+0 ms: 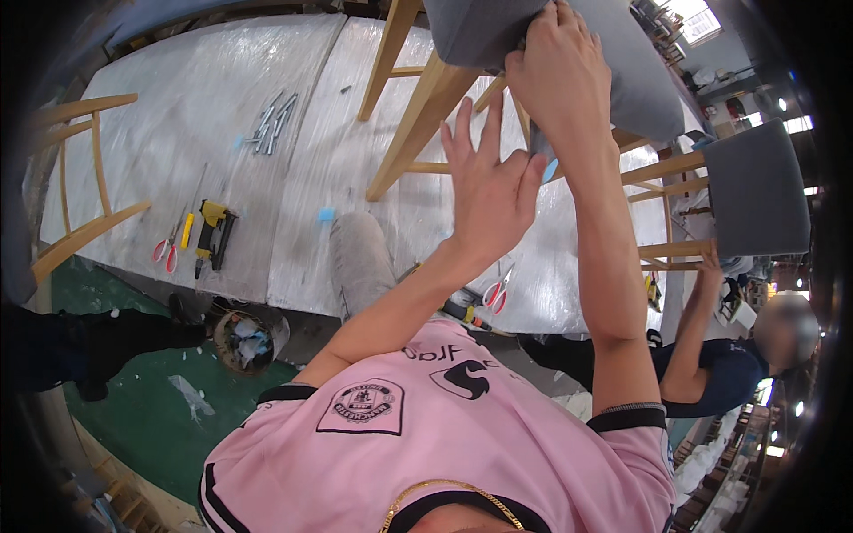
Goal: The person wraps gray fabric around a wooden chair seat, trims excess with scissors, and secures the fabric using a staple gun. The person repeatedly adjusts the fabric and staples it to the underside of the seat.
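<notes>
A wooden chair (418,115) with a grey upholstered seat (640,80) stands on the plastic-covered workbench (222,115). My right hand (551,71) grips the grey fabric at the edge of the seat, near the top of the view. Just below it, my left hand (489,182) is raised with its fingers spread and holds nothing, close to the chair's frame and the fabric edge. A small light-blue object (551,171) shows between my two hands.
A yellow and black staple gun (213,233), red-handled scissors (166,251) and strips of staples (271,124) lie on the bench. Another pair of red scissors (495,294) lies near the front edge. A co-worker (720,355) at right holds a second grey chair (755,186). A wooden chair frame (80,178) stands left.
</notes>
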A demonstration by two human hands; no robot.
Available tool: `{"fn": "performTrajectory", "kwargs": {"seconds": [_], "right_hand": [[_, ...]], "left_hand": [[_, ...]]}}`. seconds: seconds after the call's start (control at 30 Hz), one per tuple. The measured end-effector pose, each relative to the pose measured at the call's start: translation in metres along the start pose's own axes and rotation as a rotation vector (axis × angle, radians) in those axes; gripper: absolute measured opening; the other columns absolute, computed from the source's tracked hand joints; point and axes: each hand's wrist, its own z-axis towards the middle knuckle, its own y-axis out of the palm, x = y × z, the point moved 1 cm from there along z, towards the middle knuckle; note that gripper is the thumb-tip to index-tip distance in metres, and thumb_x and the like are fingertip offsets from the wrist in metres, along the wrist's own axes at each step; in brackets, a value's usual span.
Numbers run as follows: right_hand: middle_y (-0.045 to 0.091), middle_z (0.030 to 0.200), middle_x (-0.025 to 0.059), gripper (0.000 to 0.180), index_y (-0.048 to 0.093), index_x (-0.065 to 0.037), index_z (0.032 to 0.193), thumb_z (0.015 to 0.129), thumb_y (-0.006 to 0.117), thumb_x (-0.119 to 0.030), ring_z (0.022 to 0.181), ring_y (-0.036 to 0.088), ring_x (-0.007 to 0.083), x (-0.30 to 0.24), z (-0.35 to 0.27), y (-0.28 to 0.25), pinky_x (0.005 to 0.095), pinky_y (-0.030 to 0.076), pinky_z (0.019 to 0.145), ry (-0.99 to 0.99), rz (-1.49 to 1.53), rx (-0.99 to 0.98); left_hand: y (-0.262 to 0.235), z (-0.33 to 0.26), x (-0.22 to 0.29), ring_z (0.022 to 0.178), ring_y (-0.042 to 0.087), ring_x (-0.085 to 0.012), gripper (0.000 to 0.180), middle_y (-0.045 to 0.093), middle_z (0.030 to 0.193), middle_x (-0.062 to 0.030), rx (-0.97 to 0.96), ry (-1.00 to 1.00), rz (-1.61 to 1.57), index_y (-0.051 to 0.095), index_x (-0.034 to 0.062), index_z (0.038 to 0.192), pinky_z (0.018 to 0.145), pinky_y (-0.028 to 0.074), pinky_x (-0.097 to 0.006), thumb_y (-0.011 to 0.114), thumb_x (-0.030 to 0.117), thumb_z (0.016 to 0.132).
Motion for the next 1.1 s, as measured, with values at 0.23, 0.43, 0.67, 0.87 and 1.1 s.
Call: {"fn": "performTrajectory", "kwargs": {"seconds": [0.23, 0.43, 0.67, 0.87, 1.1], "right_hand": [[0.058, 0.136, 0.0307, 0.051, 0.057, 0.016, 0.129, 0.082, 0.063, -0.005, 0.13, 0.056, 0.0395, -0.004, 0.002, 0.02, 0.047, 0.042, 0.113, 0.018, -0.184, 0.061], [0.048, 0.151, 0.0285, 0.064, 0.053, 0.012, 0.138, 0.087, 0.065, -0.024, 0.142, 0.044, 0.0423, 0.004, -0.008, 0.032, 0.0506, 0.034, 0.12, -0.004, -0.119, 0.144], [0.05, 0.154, 0.0182, 0.059, 0.058, -0.005, 0.142, 0.096, 0.066, -0.041, 0.141, 0.047, 0.0378, 0.088, 0.027, -0.017, 0.0478, 0.036, 0.118, -0.038, 0.512, 0.069], [0.056, 0.151, 0.0127, 0.052, 0.062, -0.015, 0.141, 0.105, 0.045, -0.049, 0.141, 0.05, 0.0306, 0.086, 0.054, 0.029, 0.0398, 0.038, 0.118, 0.087, 0.174, -0.023], [0.051, 0.156, 0.0128, 0.059, 0.054, -0.016, 0.15, 0.109, 0.035, -0.053, 0.144, 0.046, 0.034, 0.139, 0.067, 0.051, 0.0405, 0.034, 0.121, 0.104, 0.505, -0.21]], "left_hand": [[0.005, -0.002, -0.004, 0.148, 0.018, -0.055, 0.028, 0.029, 0.164, -0.0288, -0.001, -0.076, -0.06, 0.071, -0.001, 0.082, 0.118, 0.017, -0.065, 0.062, 0.019, 0.099], [0.006, -0.006, -0.032, 0.152, 0.007, -0.0574, 0.035, 0.017, 0.168, -0.0304, 0.03, -0.118, 0.065, 0.071, -0.0004, 0.081, 0.119, 0.013, -0.067, 0.059, 0.024, 0.103], [0.012, 0.002, -0.074, 0.153, 0.004, -0.058, 0.041, 0.013, 0.168, -0.0325, -0.025, -0.075, 0.165, 0.067, -0.0038, 0.078, 0.121, 0.013, -0.065, 0.057, 0.027, 0.103], [0.019, 0.003, -0.089, 0.151, 0.017, -0.053, 0.038, 0.011, 0.166, -0.0354, -0.017, 0.008, -0.061, 0.065, -0.0069, 0.079, 0.121, 0.018, -0.057, 0.06, 0.024, 0.1], [0.017, 0.008, -0.102, 0.149, 0.024, -0.0568, 0.041, 0.013, 0.165, -0.0391, 0.02, 0.006, 0.001, 0.062, -0.004, 0.073, 0.119, 0.024, -0.059, 0.062, 0.024, 0.102]]}}
